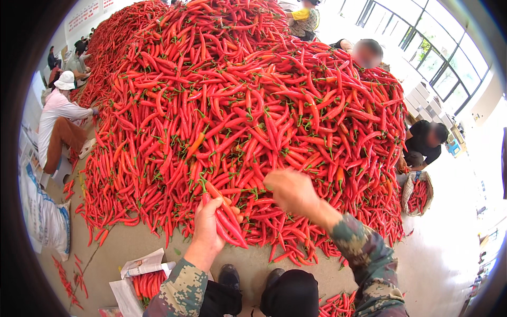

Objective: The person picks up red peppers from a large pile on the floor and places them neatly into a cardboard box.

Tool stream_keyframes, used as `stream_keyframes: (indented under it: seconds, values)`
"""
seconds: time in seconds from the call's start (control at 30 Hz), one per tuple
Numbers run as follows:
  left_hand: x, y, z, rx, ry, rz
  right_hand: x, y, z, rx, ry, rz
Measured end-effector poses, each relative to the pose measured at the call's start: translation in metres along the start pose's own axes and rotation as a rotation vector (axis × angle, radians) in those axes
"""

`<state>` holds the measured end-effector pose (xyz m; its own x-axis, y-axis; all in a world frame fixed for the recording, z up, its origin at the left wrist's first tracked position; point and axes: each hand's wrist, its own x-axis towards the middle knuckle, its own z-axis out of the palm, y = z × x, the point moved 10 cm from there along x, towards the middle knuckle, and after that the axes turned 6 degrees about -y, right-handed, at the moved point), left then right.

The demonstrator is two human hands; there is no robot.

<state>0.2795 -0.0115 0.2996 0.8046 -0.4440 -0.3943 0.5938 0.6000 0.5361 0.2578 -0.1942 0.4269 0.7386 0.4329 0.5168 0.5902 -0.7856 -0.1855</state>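
A huge heap of red chili peppers (253, 107) with green stems rises from the floor in front of me. My left hand (206, 224) grips a few red chili peppers (229, 228), stems up and tips slanting down to the right. Over the heap's lower slope, my right hand (292, 193) is blurred by motion, its fingers curled. Whether anything is in those fingers cannot be made out. Below my left forearm stands an open container lined with printed paper (126, 295), with chili peppers (148, 284) lying lengthwise inside, partly hidden by my sleeve.
More peppers (336, 304) lie by my right knee, and stray ones (65, 279) on the floor at left. A person in a white hat (59, 107) sits left, near a white woven sack (49, 216). Another person (425, 140) bends at right behind an open sack (408, 194) holding peppers.
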Motion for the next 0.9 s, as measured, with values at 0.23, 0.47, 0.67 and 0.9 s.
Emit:
stream_keyframes:
  seconds: [0.23, 0.47, 0.67, 0.9]
  values:
    - [-0.018, -0.011, 0.043, 0.269, -0.025, 0.070, 0.044, 0.176, 0.026, -0.280, 0.097, 0.813]
    - [-0.033, -0.002, 0.039, 0.385, -0.072, 0.106, 0.029, 0.183, 0.048, -0.251, -0.148, 0.878]
    - [-0.043, 0.008, 0.029, 0.351, -0.039, 0.126, -0.021, 0.183, 0.003, 0.047, 0.072, 0.929]
    - [-0.061, 0.003, 0.039, 0.395, -0.112, 0.108, -0.044, 0.166, -0.032, 0.205, 0.525, 0.769]
